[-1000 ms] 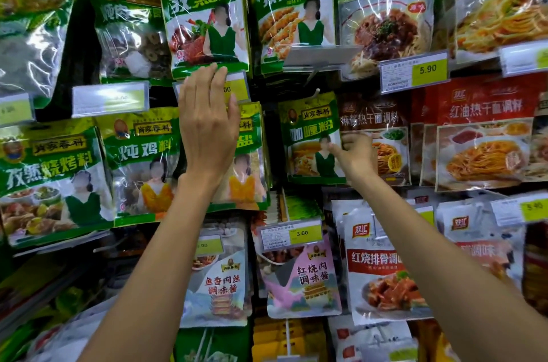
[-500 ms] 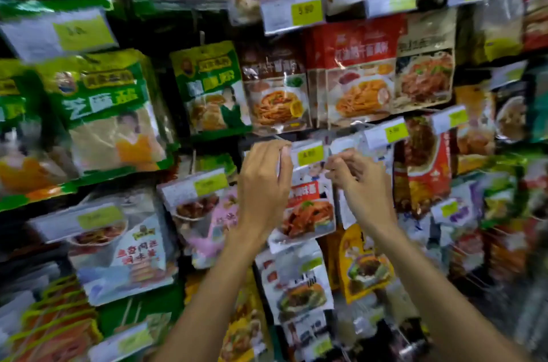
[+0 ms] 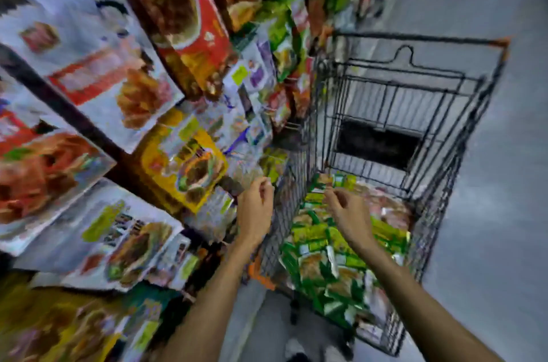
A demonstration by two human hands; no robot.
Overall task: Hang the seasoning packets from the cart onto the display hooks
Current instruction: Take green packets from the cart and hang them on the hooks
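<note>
A black wire cart [image 3: 462, 136] stands to the right of the display, with a heap of green seasoning packets [image 3: 323, 258] lying in its bottom. My left hand [image 3: 256, 210] hovers at the cart's near left wall, fingers loosely curled, holding nothing. Over the green packets floats my right hand [image 3: 347, 213], fingers also loosely curled and empty. Hanging packets [image 3: 184, 166] fill the display on the left, badly blurred.
The display wall of hanging packets runs along the left and recedes past the cart. Grey floor [image 3: 498, 213] lies to the right of the cart. A shoe [image 3: 296, 349] shows at the bottom near the cart's wheel.
The view has swung from the display down and right to the cart. Both hands dropped away from the hooks and now hover above the cart, empty.
</note>
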